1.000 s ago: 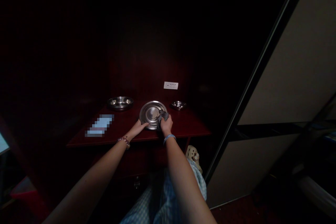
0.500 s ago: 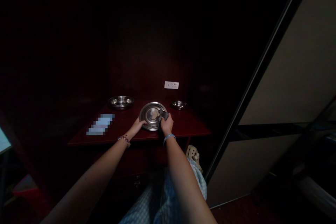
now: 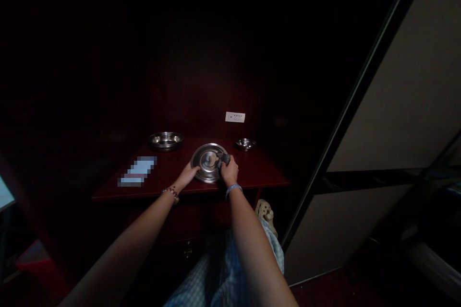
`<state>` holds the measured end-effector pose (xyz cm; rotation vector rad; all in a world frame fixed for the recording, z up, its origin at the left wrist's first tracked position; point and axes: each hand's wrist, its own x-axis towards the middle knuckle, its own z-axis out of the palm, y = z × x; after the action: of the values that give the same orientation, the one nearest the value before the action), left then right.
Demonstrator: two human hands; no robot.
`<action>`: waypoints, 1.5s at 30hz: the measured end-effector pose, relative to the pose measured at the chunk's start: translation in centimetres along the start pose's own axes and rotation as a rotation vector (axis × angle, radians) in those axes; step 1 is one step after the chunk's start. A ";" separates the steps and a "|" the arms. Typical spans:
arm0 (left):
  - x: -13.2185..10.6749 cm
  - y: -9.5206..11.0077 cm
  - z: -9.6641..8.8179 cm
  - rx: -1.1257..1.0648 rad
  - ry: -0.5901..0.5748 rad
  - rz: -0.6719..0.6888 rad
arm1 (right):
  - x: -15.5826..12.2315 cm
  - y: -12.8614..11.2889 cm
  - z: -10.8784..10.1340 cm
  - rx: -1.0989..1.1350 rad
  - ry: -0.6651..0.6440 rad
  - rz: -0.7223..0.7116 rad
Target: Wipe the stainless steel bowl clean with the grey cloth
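Observation:
A shiny round steel plate (image 3: 208,159) is tilted toward me over the front part of the dark red tabletop (image 3: 173,165). My left hand (image 3: 187,175) grips its left rim, thumb on the upper face. In my right hand (image 3: 229,171) is a bunched dark grey cloth (image 3: 222,159), pressed against the right side of the plate's face. The fingers behind the plate are hidden. Farther back on the left stands a larger steel bowl (image 3: 166,141); a small steel bowl (image 3: 245,144) sits at the back right.
A blurred-out flat bluish item (image 3: 139,171) lies on the left of the tabletop. A white wall socket (image 3: 235,117) is on the back panel. Below the right edge shows a beige clog (image 3: 265,211). A tall sliding panel (image 3: 389,115) stands to the right, and a red bin (image 3: 39,264) at lower left.
The plate has dropped slightly toward me and its tilt has shifted a little. The cloth in my right hand has moved slightly on the plate's face. The two bowls have stayed put.

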<state>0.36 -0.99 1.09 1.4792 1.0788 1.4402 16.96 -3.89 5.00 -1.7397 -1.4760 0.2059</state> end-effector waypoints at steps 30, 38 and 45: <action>0.4 -1.3 -0.5 0.111 0.015 0.021 | -0.3 -0.4 -0.2 -0.139 -0.093 0.010; 0.5 -1.5 -0.4 0.115 0.018 0.040 | -0.5 -0.9 -0.5 -0.209 -0.131 0.061; 0.6 -1.6 -0.4 0.118 0.043 0.045 | -0.5 -0.9 -0.3 -0.227 -0.133 0.067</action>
<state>-0.11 0.09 -0.25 1.5704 1.1808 1.4676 16.32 -4.47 5.66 -1.9921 -1.5881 0.1977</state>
